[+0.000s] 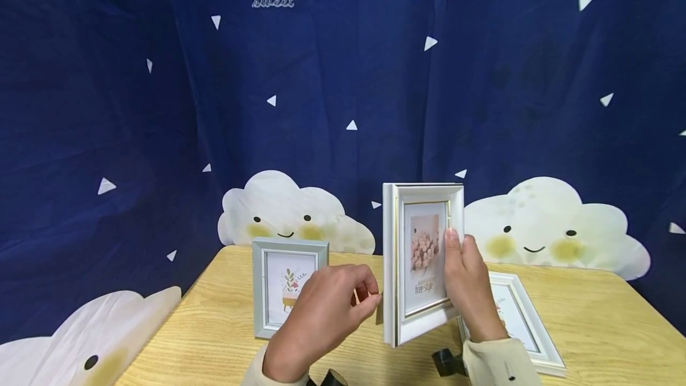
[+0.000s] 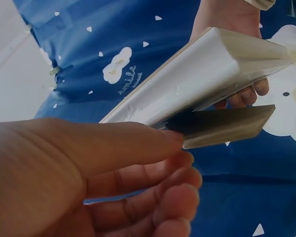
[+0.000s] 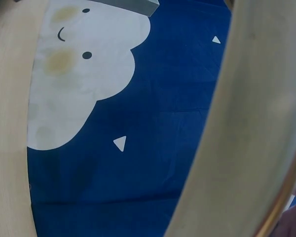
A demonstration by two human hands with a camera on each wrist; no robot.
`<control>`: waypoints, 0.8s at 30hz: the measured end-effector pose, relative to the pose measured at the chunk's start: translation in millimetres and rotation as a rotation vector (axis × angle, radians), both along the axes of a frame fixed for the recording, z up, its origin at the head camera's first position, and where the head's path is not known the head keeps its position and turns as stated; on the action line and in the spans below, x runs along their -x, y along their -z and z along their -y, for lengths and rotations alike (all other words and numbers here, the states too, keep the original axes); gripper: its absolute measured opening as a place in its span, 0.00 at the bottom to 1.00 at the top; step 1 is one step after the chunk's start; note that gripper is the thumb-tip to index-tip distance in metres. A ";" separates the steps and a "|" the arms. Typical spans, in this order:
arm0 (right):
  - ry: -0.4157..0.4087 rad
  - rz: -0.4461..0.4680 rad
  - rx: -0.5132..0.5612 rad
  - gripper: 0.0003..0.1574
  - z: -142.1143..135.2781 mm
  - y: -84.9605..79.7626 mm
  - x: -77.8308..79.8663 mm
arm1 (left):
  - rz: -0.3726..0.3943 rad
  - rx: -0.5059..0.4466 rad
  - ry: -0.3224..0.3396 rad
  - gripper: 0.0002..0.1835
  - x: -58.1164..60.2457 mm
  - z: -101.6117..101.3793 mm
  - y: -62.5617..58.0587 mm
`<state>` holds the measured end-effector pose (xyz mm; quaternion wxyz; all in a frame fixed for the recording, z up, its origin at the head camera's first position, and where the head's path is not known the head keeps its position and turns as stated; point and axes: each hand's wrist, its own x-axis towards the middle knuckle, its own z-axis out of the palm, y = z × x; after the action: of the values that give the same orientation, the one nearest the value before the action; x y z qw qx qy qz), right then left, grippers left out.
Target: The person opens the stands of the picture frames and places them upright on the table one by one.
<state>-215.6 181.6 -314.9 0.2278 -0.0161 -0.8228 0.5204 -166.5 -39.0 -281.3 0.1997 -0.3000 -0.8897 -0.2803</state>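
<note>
A white photo frame (image 1: 389,255) with gold inner lines and a pink flower picture is held upright above the wooden table, turned partly sideways. My right hand (image 1: 471,285) grips it by the right side, thumb on the front; its fingertips show behind the frame in the left wrist view. At the back, my left hand (image 1: 327,314) pinches the edge of a brown stand leg (image 2: 232,126) between thumb and fingers. The leg sticks out at an angle from the frame's back. In the right wrist view the frame's pale side (image 3: 246,123) fills the right part.
A grey-green photo frame (image 1: 259,290) with a plant picture stands upright on the table (image 1: 214,314), behind my left hand. Another white frame (image 1: 538,323) lies face up at the right, partly behind my right forearm. A blue curtain (image 1: 332,64) with clouds hangs behind.
</note>
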 end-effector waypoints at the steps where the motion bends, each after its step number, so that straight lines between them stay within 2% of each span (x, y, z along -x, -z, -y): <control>1: -0.002 0.000 0.002 0.36 -0.1 0.1 -0.1 | -0.004 0.004 -0.003 0.08 0.0 -0.2 0.3; 24: 0.004 -0.010 0.001 0.35 0.2 0.8 -0.3 | -0.009 0.025 -0.018 0.09 7.7 1.4 4.4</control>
<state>-215.3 181.4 -315.7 0.2332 -0.0153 -0.8214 0.5204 -174.2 -40.4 -285.7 0.2026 -0.2956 -0.8949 -0.2659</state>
